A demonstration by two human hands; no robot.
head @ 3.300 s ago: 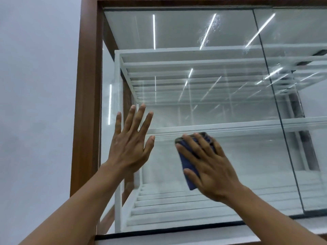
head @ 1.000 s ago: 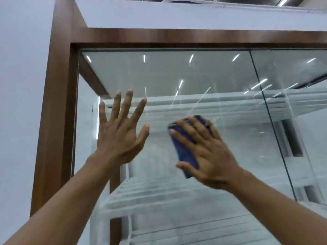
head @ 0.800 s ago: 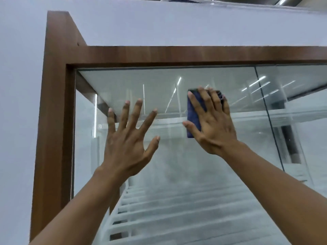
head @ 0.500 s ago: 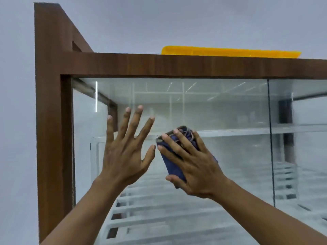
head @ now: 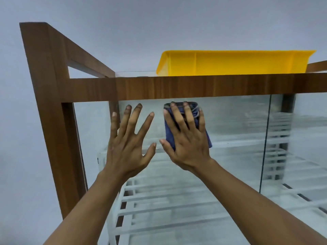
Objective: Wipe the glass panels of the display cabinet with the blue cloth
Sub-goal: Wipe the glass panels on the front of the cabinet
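The display cabinet has a brown wooden frame [head: 177,88] and a front glass panel [head: 233,124]. My right hand [head: 187,137] lies flat with straight fingers, pressing the folded blue cloth [head: 169,135] against the glass just under the top rail. My left hand [head: 129,144] rests flat on the same panel to the left of it, fingers spread, holding nothing. The thumbs of both hands nearly meet.
A yellow plastic tray [head: 230,63] sits on top of the cabinet. White slatted shelves [head: 177,197] show behind the glass. A vertical seam [head: 265,138] splits the front glass at the right. The left wooden post [head: 53,112] stands against a pale wall.
My right hand has slid the cloth up to the top edge of the glass. The view has tilted so the yellow tray on top shows fully. My left hand stays flat on the glass.
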